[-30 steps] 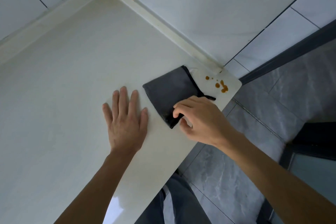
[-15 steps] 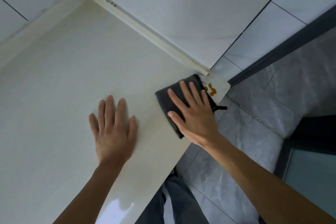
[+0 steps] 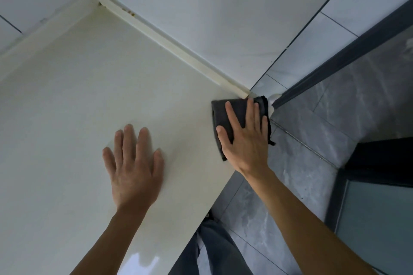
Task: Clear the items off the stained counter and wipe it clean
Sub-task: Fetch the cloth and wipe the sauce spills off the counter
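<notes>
The counter (image 3: 85, 107) runs cream and bare from its back left corner, under the tiled walls (image 3: 201, 18), out to the front edge that slants down toward the person's legs. A raised lip (image 3: 169, 44) lines the back edge, with a few small brown specks (image 3: 129, 11) on it near the back corner. Most of the surface lies open between that corner and the two hands; past the front edge there is only grey floor (image 3: 312, 140).

One cloth (image 3: 220, 116), dark grey and folded, sits at the far right corner of the counter, tight against the end of the lip, its right side hanging just over the counter's end (a loose thread dangles there).

Two hands, both flat. The right hand (image 3: 244, 138) lies on the cloth with fingers straight and slightly spread, palm pressing down, the fingertips reaching the cloth's far edge. The left hand (image 3: 134, 167) rests on bare counter near the front edge, well to the left of the cloth, fingers straight and close together, holding nothing. A pale glare marks the surface beside the left forearm.
</notes>
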A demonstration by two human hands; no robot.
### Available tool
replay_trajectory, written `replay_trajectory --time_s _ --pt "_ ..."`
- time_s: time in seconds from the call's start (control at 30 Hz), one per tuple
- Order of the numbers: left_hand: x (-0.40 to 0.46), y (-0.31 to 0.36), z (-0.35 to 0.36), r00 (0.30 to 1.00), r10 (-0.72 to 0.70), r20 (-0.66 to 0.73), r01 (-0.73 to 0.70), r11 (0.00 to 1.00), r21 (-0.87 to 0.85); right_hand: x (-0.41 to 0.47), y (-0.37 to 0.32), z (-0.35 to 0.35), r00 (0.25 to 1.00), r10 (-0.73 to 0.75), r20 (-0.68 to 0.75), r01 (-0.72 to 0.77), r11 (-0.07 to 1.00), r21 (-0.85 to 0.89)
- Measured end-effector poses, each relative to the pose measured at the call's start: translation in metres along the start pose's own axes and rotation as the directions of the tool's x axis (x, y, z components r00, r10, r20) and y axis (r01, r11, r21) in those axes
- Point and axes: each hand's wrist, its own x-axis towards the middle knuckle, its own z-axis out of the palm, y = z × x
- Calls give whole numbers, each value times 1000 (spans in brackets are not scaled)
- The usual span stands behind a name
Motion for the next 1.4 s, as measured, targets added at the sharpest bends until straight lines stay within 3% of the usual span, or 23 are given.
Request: replay_trajectory --time_s 0.1,0.4,0.57,0.67,0.83,1.03,1.27,1.4 --pt "-1 0 0 1000 5 -8 -5 1000 -8 5 -2 1 996 81 -28 -80 996 26" --pt "-1 -1 1 999 33 -41 -32 999 5 -5 -13 -1 996 83 -17 -83 997 2" --pt "-2 -3 3 998 41 -50 -40 999 15 -64 -56 20 979 -204 -16 205 978 44" --pt "-1 -3 4 997 39 -60 -39 999 10 -28 -50 16 947 -321 -14 322 946 42" --pt "-2 -5 8 998 40 -48 -39 999 18 33 -41 3 954 -295 55 296 955 2" --pt "0 -6 9 998 40 -56 -39 999 24 -35 -37 18 950 -313 -13 313 950 16" --pt "-2 -3 -1 999 52 -1 -52 999 6 -38 -42 2 942 -314 118 315 949 14" --pt "-1 -6 -24 994 63 92 -55 994 -93 -32 -45 -21 913 -343 221 336 939 72"
